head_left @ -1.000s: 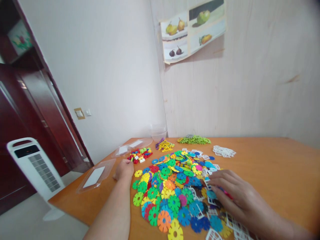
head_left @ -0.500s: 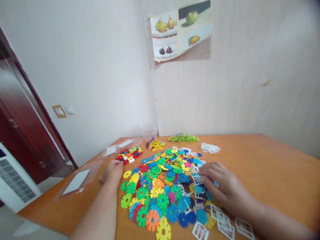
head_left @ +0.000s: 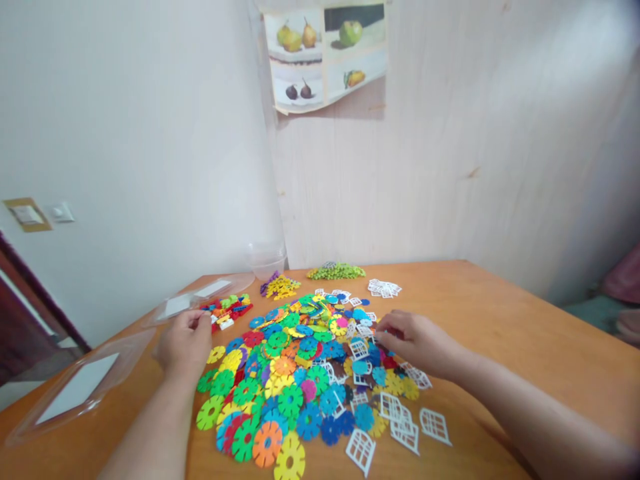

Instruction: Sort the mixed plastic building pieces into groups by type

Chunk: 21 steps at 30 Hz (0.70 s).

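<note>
A heap of coloured snowflake discs (head_left: 295,360) covers the middle of the wooden table (head_left: 500,320). White window-shaped pieces (head_left: 395,420) lie mixed in at its right and front. My left hand (head_left: 185,340) rests at the heap's left edge, fingers curled near a small pile of red, yellow and blue bits (head_left: 227,308); what it holds, if anything, is hidden. My right hand (head_left: 415,341) lies on the heap's right side, fingertips pinched together among the white and blue pieces.
Two clear plastic lids (head_left: 80,387) lie at the table's left edge. At the back stand a clear cup (head_left: 266,259), a yellow pile (head_left: 281,287), a green pile (head_left: 335,271) and a small white pile (head_left: 384,288). A fruit poster (head_left: 327,57) hangs on the wall.
The view has swung right, so the door and white heater left the picture. My right hand has drawn back toward the heap's middle right, uncovering white window pieces at the front.
</note>
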Available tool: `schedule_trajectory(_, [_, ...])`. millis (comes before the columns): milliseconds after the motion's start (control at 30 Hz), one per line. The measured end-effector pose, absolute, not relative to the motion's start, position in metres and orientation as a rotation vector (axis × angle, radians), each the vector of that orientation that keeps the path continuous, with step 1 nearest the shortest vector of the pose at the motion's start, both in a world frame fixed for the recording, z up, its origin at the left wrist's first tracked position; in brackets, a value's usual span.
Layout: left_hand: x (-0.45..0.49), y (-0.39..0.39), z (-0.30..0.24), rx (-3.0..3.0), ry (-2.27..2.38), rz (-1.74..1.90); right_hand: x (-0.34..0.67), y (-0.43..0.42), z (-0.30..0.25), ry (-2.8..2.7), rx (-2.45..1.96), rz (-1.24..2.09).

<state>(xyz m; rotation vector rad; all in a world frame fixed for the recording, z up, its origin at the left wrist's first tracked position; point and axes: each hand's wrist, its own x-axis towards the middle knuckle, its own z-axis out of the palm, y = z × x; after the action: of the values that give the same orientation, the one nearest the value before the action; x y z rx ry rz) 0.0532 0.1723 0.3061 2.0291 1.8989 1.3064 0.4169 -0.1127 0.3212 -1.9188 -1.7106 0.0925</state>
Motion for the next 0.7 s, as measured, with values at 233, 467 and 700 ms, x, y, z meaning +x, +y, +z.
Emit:
schedule_trajectory(233, [0.080, 0.159, 0.317, 1.937, 1.796, 1.550, 0.404, -0.113, 0.317, -1.840, -1.916, 0.235])
schedule_trajectory(467, [0.116, 0.144, 0.326, 1.903, 1.532, 1.681, 0.392, -0.100, 0.300, -1.705, -1.813, 0.205])
schedule_trajectory(700, [0.142, 0.141, 0.337, 1.639, 1.363, 1.812, 0.390, -0.106, 0.307, -1.663, -1.766, 0.038])
